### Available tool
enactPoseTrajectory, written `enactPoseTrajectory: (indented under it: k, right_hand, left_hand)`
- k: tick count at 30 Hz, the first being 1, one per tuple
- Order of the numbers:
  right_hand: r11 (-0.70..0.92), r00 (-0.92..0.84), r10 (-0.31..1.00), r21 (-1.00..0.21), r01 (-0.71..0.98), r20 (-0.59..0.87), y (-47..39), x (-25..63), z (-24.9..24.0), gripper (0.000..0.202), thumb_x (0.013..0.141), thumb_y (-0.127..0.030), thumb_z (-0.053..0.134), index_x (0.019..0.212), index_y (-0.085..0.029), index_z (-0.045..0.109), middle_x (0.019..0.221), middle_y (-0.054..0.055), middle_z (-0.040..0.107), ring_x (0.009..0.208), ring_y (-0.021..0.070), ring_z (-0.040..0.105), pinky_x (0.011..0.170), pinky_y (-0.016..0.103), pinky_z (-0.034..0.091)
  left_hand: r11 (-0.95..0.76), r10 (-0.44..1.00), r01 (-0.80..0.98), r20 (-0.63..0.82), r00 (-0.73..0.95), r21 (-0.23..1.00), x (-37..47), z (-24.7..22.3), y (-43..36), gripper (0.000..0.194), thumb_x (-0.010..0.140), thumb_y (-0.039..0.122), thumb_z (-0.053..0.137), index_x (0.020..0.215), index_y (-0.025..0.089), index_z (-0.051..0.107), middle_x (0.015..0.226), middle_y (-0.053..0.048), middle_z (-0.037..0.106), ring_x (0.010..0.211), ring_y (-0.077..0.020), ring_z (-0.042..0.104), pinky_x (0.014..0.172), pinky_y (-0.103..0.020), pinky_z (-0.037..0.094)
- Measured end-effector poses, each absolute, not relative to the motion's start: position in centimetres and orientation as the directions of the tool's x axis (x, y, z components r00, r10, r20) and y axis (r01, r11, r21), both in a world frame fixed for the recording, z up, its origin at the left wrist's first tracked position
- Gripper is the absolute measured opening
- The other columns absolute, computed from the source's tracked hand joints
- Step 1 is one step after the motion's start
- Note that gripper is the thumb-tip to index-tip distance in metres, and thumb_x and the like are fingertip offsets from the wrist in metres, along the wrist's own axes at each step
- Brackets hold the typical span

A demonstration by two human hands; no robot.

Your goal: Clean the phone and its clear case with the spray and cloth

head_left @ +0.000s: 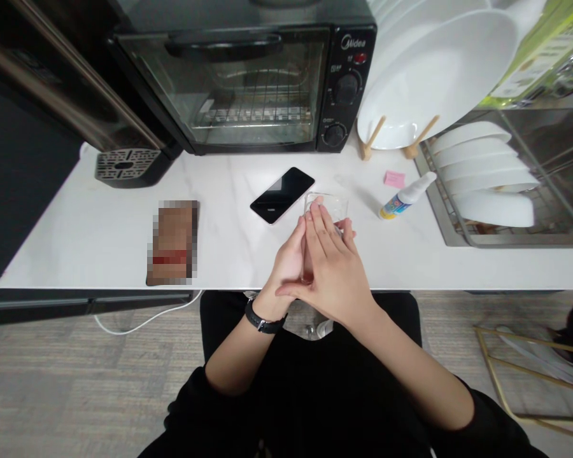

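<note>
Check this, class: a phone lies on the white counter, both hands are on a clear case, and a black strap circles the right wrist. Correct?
Not quite: the head view shows the black strap on the left wrist. A phone does lie on the white counter, and the left hand and right hand are on the clear case.

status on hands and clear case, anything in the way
Left hand holds case. Right hand laid over it, blocking much from view. Phone close by on counter.

Soft, bright light whitens the bench; pale glare marks the phone, faint highlights edge the clear case, and wide-angle distortion stretches the far-right plates.
</note>
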State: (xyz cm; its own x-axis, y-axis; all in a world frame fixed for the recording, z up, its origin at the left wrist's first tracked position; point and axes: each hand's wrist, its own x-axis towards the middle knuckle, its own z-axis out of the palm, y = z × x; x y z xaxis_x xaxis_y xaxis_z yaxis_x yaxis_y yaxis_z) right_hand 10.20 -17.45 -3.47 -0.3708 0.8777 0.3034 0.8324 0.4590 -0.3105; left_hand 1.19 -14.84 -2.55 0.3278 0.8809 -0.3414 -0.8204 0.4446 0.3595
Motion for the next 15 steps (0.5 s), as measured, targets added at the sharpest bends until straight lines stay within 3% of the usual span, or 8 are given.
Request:
enactPoseTrajectory:
  k: [3,5,11,15]
  right_hand:
    - [0.541,-0.468,0.836,-0.283,0.792,0.286,-19.2,11.1,-3.6,0.121,0.094,-0.089,0.050,0.166,0.007,0.034,0.177,0.028,0.034,0.170,0.0382,0.029,0.141,0.061,0.012]
    - [0.569,-0.507,0.819,-0.264,0.779,0.269,-20.7,11.6,-3.7,0.124,0.093,-0.093,0.046,0.166,0.006,0.035,0.177,0.026,0.035,0.169,0.0376,0.032,0.141,0.061,0.015]
    - [0.488,-0.432,0.863,-0.210,0.847,0.262,-23.7,12.4,-3.5,0.118,0.096,-0.093,0.039,0.167,0.001,0.037,0.173,0.026,0.043,0.162,0.0406,0.046,0.140,0.066,0.010]
    - [0.392,-0.338,0.909,-0.223,0.893,0.246,-23.4,11.6,-3.6,0.124,0.094,-0.096,0.035,0.167,0.004,0.035,0.173,0.030,0.040,0.163,0.0441,0.042,0.138,0.066,0.014]
  left_hand:
    - [0.462,0.886,-0.763,-0.279,0.371,0.453,0.2,-3.0,-14.7,0.061,0.114,0.052,0.042,0.173,0.042,0.032,0.160,-0.007,0.065,0.155,-0.0292,0.057,0.136,-0.051,0.038]
    - [0.474,0.880,-0.737,-0.279,0.384,0.482,-0.3,-3.2,-14.6,0.059,0.114,0.053,0.043,0.172,0.046,0.034,0.151,-0.009,0.071,0.147,-0.0299,0.065,0.132,-0.056,0.041]
    - [0.448,0.892,-0.768,-0.283,0.352,0.457,-0.6,-3.2,-14.5,0.056,0.114,0.055,0.042,0.169,0.049,0.038,0.157,-0.007,0.067,0.149,-0.0286,0.063,0.129,-0.056,0.043]
    - [0.460,0.887,-0.757,-0.282,0.366,0.464,-0.5,-3.0,-14.5,0.053,0.115,0.052,0.041,0.168,0.048,0.041,0.155,-0.005,0.068,0.150,-0.0286,0.062,0.129,-0.054,0.045]
